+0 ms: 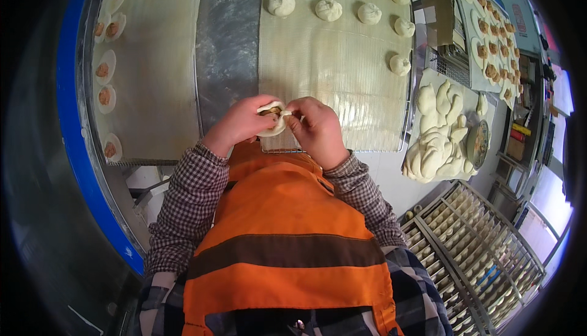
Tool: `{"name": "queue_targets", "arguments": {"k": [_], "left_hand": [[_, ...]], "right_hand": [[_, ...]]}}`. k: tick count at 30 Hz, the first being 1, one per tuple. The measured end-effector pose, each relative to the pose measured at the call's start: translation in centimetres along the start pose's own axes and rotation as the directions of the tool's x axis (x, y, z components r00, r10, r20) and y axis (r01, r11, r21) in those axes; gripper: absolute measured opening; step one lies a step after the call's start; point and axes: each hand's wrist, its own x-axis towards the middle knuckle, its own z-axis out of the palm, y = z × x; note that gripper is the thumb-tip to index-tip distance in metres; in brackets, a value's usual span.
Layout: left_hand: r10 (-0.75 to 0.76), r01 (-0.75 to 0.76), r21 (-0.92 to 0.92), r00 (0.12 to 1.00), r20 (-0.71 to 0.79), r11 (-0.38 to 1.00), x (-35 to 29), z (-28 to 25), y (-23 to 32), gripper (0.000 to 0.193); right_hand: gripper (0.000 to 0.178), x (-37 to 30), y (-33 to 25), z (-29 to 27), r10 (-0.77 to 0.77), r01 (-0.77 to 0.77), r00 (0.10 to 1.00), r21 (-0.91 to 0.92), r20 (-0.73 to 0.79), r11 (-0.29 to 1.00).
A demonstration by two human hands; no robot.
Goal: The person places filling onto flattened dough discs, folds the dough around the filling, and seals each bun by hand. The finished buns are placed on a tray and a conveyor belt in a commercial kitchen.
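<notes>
A round dough wrapper with brown filling (279,129), partly gathered into a bun, is cupped in my left hand (240,121), whose thumb reaches in at the filling. At its right edge, my right hand (321,129) pinches a fold of the dough between thumb and fingertips. Both hands are just above the near edge of a lined wire tray (333,70). Closed pleated buns (329,10) stand in rows on the far part of that tray. To the left, another lined tray (156,61) carries flat wrappers topped with filling (105,96) along its left side.
A grey metal strip (229,42) runs between the trays. At right are a heap of pale dough (431,155), a round bowl (480,143) and a tray of filled wrappers (483,70). A loaded metal rack (471,244) stands at lower right. A blue edge (74,116) borders the table's left.
</notes>
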Motion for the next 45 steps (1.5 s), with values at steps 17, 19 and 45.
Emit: {"name": "queue_targets", "arguments": {"k": [17, 19, 45], "left_hand": [[0.137, -0.139, 0.136, 0.99, 0.024, 0.981, 2.3, -0.3, -1.2, 0.032], [0.142, -0.155, 0.16, 0.986, 0.091, 0.975, 2.2, -0.6, -1.1, 0.034], [0.127, -0.271, -0.645, 0.957, -0.261, 0.715, 1.6, 3.4, -1.8, 0.037]], "right_hand": [[0.021, 0.0, 0.0, -0.3, 0.103, -0.104, 0.995, -0.021, -0.007, 0.994], [0.019, -0.1, 0.1, -0.4, 0.194, -0.194, 0.981, 0.048, 0.013, 0.98], [0.011, -0.4, 0.4, 0.1, 0.074, -0.07, 0.99, 0.033, -0.121, 0.997]]}}
